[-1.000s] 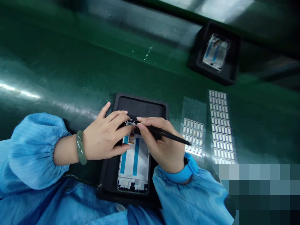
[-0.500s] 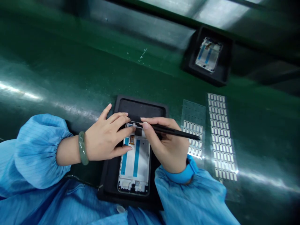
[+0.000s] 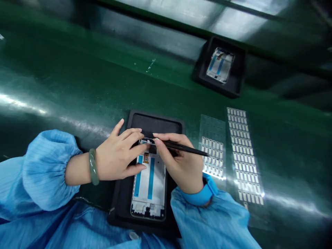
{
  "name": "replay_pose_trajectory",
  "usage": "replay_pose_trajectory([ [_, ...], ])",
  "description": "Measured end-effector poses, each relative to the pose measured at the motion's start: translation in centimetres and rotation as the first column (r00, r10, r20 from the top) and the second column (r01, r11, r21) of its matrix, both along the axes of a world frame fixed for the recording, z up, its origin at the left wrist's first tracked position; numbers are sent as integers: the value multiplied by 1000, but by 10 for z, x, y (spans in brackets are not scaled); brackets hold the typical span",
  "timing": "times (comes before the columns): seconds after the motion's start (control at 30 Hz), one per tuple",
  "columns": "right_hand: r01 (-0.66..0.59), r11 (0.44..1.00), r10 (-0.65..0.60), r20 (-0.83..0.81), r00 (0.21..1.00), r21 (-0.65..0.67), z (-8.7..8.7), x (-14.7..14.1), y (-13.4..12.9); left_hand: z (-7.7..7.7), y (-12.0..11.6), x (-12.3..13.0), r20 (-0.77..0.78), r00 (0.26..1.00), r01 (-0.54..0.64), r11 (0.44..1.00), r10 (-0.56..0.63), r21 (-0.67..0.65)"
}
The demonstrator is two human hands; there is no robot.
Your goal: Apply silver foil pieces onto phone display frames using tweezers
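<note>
A phone frame (image 3: 158,180) with two blue strips and a small orange flex connector lies in a black tray (image 3: 121,204) in front of me. My left hand (image 3: 116,154) rests over the frame's upper left part, fingers spread, the index fingertip touching near its top end. Pinched in my right hand (image 3: 181,162) are black tweezers (image 3: 186,148), their tips at the frame's top edge and their back end pointing right. What the tips touch is too small to make out, and my fingers partly hide that end of the frame.
Right of the tray lie two clear sheets, a shorter one (image 3: 212,128) and a longer one (image 3: 243,148), both bearing rows of small pale stickers. Farther back, a second black tray (image 3: 237,83) holds another phone frame (image 3: 221,65). The green tabletop (image 3: 64,79) extends behind.
The whole view has shifted slightly. The tweezers' back end has swung a little down and left in my right hand. My left hand keeps its place on the phone frame.
</note>
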State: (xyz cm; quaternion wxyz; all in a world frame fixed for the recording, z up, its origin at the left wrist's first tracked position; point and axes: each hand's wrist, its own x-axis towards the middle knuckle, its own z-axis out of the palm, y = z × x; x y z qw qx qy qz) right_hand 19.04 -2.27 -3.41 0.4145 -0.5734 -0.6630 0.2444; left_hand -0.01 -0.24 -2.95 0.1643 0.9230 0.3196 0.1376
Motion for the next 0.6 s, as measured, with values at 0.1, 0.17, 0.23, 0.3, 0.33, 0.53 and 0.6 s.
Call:
replay_pose_trajectory([
  [0.1, 4, 1000, -4, 35, 999, 2, 0, -1, 1, -1, 0, 0, -2, 1000, 1, 1000, -1, 1],
  [0.17, 6, 1000, -6, 58, 998, 2, 0, -1, 1, -1, 0, 0, -2, 1000, 1, 1000, -1, 4],
  [0.23, 4, 1000, -5, 84, 996, 8, 1, -1, 3, -2, 0, 0, -4, 1000, 2, 1000, -2, 5],
  [0.3, -11, 999, 7, 127, 992, 34, 4, -1, 5, -2, 0, 0, -4, 1000, 1, 1000, -1, 6],
  [0.33, -31, 998, 23, 155, 988, 52, 5, -2, 7, -2, 0, 0, -5, 1000, 3, 1000, -3, 4],
  [0.53, -180, 981, 155, 279, 948, 69, 17, -7, 18, -1, 0, 0, -3, 1000, 4, 1000, -4, -3],
  [0.6, -140, 988, 124, 204, 971, 63, 18, -5, 18, -1, 0, -1, -10, 1000, 3, 1000, -3, 0],
])
